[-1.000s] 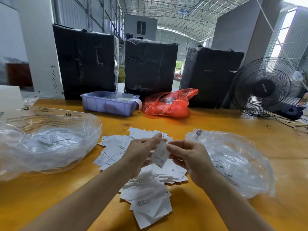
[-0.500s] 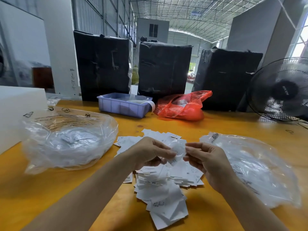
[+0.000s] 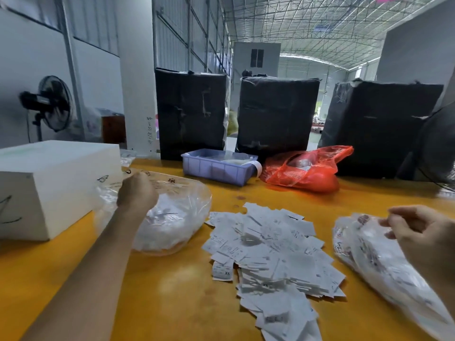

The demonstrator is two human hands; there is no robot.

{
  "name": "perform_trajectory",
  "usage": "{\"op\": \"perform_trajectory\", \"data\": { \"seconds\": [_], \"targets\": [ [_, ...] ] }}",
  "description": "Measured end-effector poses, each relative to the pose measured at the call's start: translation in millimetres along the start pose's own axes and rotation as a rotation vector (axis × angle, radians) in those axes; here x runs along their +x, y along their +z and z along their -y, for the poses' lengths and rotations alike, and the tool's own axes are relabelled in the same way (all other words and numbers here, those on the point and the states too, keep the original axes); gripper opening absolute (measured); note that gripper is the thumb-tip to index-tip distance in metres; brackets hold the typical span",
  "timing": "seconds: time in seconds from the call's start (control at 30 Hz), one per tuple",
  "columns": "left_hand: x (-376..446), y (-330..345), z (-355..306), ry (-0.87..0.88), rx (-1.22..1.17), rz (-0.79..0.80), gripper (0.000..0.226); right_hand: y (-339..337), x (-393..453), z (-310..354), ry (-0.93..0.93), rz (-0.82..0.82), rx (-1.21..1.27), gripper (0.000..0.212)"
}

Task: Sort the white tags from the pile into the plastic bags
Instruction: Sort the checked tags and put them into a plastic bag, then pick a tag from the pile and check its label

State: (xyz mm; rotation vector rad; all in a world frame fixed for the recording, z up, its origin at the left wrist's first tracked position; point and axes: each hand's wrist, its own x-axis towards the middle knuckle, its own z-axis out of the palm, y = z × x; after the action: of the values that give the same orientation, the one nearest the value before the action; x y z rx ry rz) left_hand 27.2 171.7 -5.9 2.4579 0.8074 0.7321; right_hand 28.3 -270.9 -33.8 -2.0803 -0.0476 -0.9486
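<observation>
Both hands have parted: I see my left hand (image 3: 136, 193), fingers hidden, reaching the left bag (image 3: 177, 217); my right hand (image 3: 418, 232) hangs loosely curled, empty, over the right bag (image 3: 369, 254), pile (image 3: 268, 257) waiting.

"XS" on two tags (image 3: 222, 271)

Tag pile (image 3: 268, 252) centre on table (image 3: 172, 303) — one bag (image 3: 172, 217) left, other bag (image 3: 384, 262) right.

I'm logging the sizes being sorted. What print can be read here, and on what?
"XS": white tag at the pile's left edge.
"XS": tag lower in the pile.
Other tags, the left bag, the pillar's handwriting: too blurred to read.
</observation>
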Motion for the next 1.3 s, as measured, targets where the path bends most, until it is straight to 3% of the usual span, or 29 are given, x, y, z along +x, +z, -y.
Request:
{"op": "perform_trajectory", "data": {
  "seconds": [0.07, 0.17, 0.27, 0.3, 0.43, 0.53, 0.63, 0.73, 0.8, 0.87, 0.97, 1.07, 1.17, 1.23, 1.3],
  "targets": [
    [-4, 4, 0, -0.024, 0.091, 0.007, 0.020, -11, 6, -18, 0.088, 0.091, -0.163, 0.022],
    [-18, 12, -19, 0.014, 0.268, 0.046, 0.034, -25, 6, -28, 0.145, 0.205, -0.491, 0.008],
    [-38, 27, -49, 0.204, 0.195, 0.008, 0.040, -28, 1, -35, 0.275, 0.462, -0.717, 0.051],
    [-47, 34, -60, 0.297, 0.101, 0.000, 0.039, -27, -1, -36, 0.301, 0.510, -0.740, 0.053],
    [-100, 63, -92, 0.589, -0.141, 0.156, 0.034, -22, -4, -38, 0.266, 0.404, -0.654, 0.024],
    [-130, 80, -102, 0.756, -0.198, 0.243, 0.029, -21, 0, -43, 0.254, 0.336, -0.610, 0.036],
    [-141, 84, -108, 0.836, -0.274, 0.274, 0.026, -22, 1, -43, 0.258, 0.196, -0.442, 0.043],
    [-146, 79, -112, 0.813, -0.453, 0.298, 0.018, -23, 6, -26, 0.305, -0.054, 0.122, 0.019],
    [-150, 74, -117, 0.737, -0.614, 0.358, 0.010, -22, 5, -2, 0.465, 0.027, 0.710, 0.012],
    [-155, 67, -123, 0.604, -0.783, 0.525, 0.006, -17, -2, 15, 0.505, 0.224, 1.006, 0.018],
    [-164, 60, -133, 0.320, -1.054, 0.930, 0.043, 3, -20, 38, 0.427, 0.442, 1.039, 0.022],
    [-169, 54, -137, 0.134, -1.180, 1.235, 0.063, 24, -38, 54, 0.535, 0.578, 1.180, 0.024],
    [-166, 51, -135, 0.150, -1.251, 1.376, 0.048, 36, -47, 61, 0.577, 0.650, 1.248, 0.018],
    [-164, 50, -131, 0.183, -1.241, 1.397, 0.031, 38, -50, 62, 0.566, 0.679, 1.271, 0.025],
    [-162, 50, -129, 0.174, -1.222, 1.375, 0.029, 39, -51, 60, 0.593, 0.677, 1.295, 0.021]
  ]
}}
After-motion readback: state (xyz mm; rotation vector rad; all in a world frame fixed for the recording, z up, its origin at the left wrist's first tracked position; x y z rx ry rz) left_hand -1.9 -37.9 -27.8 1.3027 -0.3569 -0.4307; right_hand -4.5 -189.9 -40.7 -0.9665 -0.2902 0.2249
